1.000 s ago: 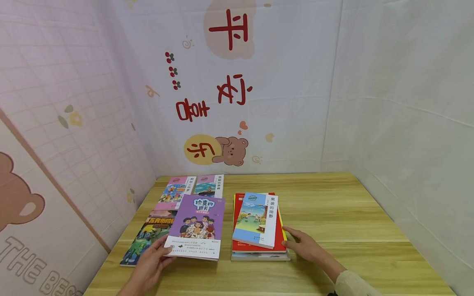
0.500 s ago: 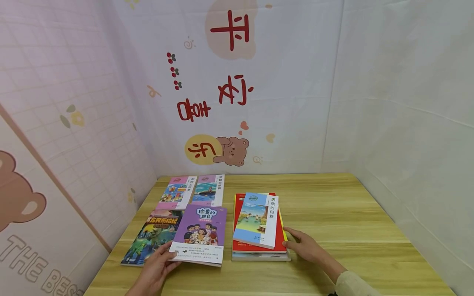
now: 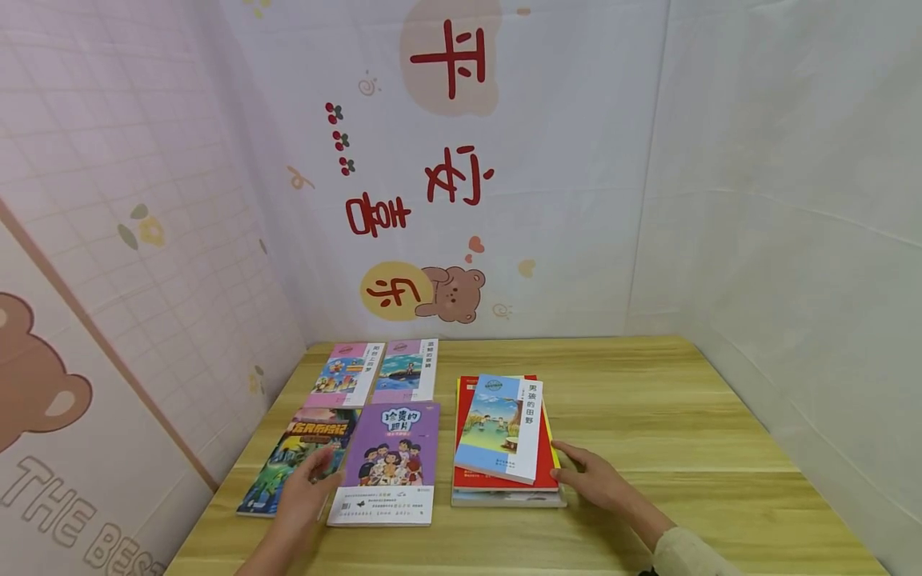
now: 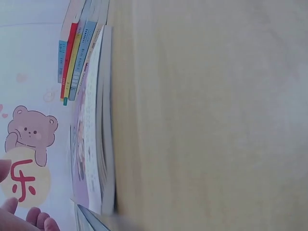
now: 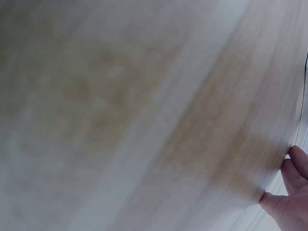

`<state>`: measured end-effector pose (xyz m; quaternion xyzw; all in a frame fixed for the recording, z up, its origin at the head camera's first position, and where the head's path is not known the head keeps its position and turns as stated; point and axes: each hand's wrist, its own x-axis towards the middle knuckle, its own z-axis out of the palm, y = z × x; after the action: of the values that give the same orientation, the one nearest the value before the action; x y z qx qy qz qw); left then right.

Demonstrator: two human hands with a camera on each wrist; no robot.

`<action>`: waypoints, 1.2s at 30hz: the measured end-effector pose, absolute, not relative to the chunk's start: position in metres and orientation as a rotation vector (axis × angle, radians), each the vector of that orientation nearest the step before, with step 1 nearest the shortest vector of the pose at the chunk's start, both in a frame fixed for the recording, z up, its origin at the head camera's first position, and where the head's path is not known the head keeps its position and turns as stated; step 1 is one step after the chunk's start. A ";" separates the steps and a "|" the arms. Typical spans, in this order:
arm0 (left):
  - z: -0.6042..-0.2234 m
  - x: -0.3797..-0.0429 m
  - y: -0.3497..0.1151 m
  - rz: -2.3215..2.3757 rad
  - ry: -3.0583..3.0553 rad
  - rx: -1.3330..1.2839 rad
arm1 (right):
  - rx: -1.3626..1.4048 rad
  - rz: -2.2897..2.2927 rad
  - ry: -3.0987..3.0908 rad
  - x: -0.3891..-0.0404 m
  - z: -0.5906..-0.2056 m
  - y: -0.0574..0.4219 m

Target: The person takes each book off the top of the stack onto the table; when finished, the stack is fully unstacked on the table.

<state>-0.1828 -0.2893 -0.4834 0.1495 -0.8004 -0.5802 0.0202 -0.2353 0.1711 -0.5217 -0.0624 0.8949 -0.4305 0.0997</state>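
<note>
Purple-covered, a storybook [image 3: 389, 464] lies face up on the wood-grain table [image 3: 648, 400], left of a book stack [image 3: 504, 448]. A person's left hand [image 3: 306, 484], fingers loosely bent and holding nothing, hangs by its left edge, farther from the stack; whether they touch is unclear. That hand partly hides a green book [image 3: 282, 464], farthest left of the stack. The right hand [image 3: 594, 476], thumb and fingers spread apart, touches the stack's right edge. Up top, a blue book [image 3: 490, 424] sits askew, covering much of the red book [image 3: 479, 481] below. Two pink books [image 3: 405, 372] lie beyond, left of the stack.
</note>
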 end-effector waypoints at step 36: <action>-0.496 -0.249 -0.179 -1.997 -2.496 0.012 | -0.072 -1.458 2.625 -0.249 -0.508 0.161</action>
<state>-0.2488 -0.1794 -0.4962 0.0039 -0.7806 -0.6244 -0.0273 -0.2495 0.1608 -0.5080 -0.0239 0.8719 -0.4842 0.0690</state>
